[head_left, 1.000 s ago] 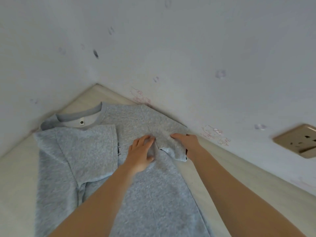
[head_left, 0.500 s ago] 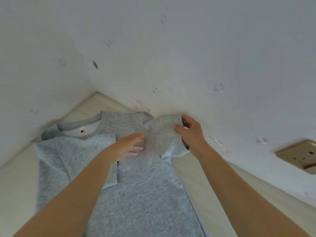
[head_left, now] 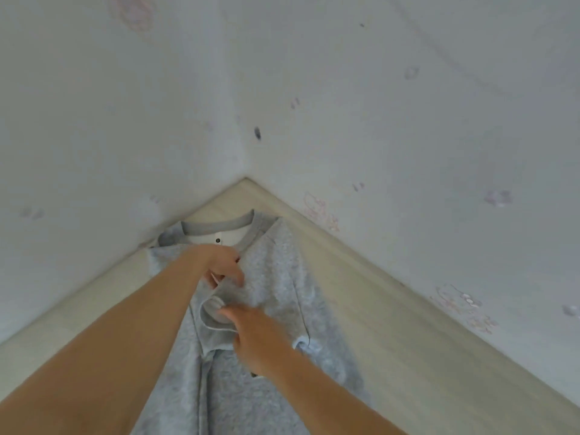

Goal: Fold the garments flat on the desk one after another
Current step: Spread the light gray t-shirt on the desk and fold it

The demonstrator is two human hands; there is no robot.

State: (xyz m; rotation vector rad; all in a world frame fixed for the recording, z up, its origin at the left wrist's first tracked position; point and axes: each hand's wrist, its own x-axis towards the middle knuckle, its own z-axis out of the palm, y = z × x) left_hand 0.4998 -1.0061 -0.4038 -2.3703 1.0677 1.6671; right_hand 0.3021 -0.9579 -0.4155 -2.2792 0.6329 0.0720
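I count one garment here: a single grey top (head_left: 276, 277), lying flat on the one pale wooden desk (head_left: 361, 309). Its collar (head_left: 219, 226) points into the corner where two white walls (head_left: 376, 120) meet. The far edge of the top lies close to the wall on my right, and its body runs down toward me and out of the bottom of the view. One sleeve (head_left: 216, 328) is folded in across the chest, with its round cuff opening facing up between my two hands.

My left hand (head_left: 219, 262) sits just below the collar, fingers curled down and pinching a fold of the grey cloth. It is blurred, so I cannot tell exactly how much cloth it has gathered. My right hand (head_left: 257, 340) is nearer to me, on the folded sleeve. Its fingers are bent and it nips the cuff edge between forefinger and thumb, with the forefinger tip resting on the rim of the opening. The two hands are near each other but not touching.
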